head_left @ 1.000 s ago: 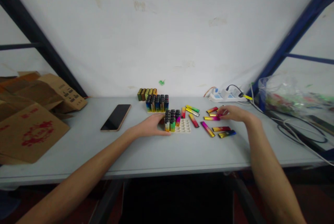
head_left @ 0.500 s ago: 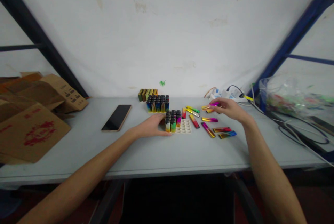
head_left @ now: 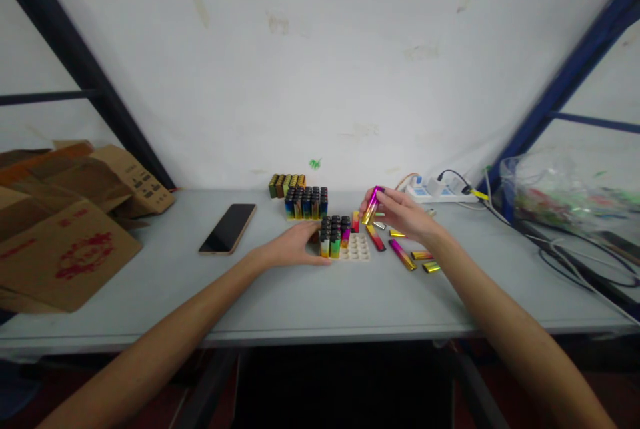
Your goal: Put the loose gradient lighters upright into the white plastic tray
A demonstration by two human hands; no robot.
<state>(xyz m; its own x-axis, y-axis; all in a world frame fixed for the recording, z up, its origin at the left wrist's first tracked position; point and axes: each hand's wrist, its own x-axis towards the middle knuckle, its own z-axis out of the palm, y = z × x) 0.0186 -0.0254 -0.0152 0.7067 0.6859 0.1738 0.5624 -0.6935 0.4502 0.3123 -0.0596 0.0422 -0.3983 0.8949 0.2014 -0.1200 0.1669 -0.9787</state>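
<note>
Clock: I'm centring it on the white tray (head_left: 357, 250), 12 toward the wall (head_left: 350, 82).
My right hand (head_left: 400, 211): at 2, raised over the desk (head_left: 320, 306), thumb and fingers pinched down on one magenta-gold lighter (head_left: 371, 206).
Magenta-gold lighter: in my right fingers at 1, near the tray, looks clear of the desk. Tilted, magenta end up toward 1, gold end down toward 7.
My left hand (head_left: 295, 246): at 9, thumb and fingers spread wide in a C around the tray's 9 o'clock end. Thumb along the near side, other fingertips partly hidden. Can't tell if it's gripping.
Standing lighters (head_left: 335, 244): upright in the tray, black tops up, packed on its 9 o'clock half. Bare sockets show toward 3 to 5.
Loose lighters: lying flat, spread 1 to 4. Red-gold one (head_left: 375, 238) just beside the tray at 3, magenta-yellow one (head_left: 402, 254) farther out. Several are partly behind my right hand and forearm.
Dark-blue block (head_left: 307, 204): more upright black-topped lighters at 11, near the tray.
Gold-green block (head_left: 287, 184): behind that, also 11, close to the wall.
Phone (head_left: 228, 229): flat at 9, screen up, well apart from my left hand.
Cardboard box (head_left: 95, 249): far out at 9.
Power strip (head_left: 440, 190): at 2, plugs in, by the wall.
</note>
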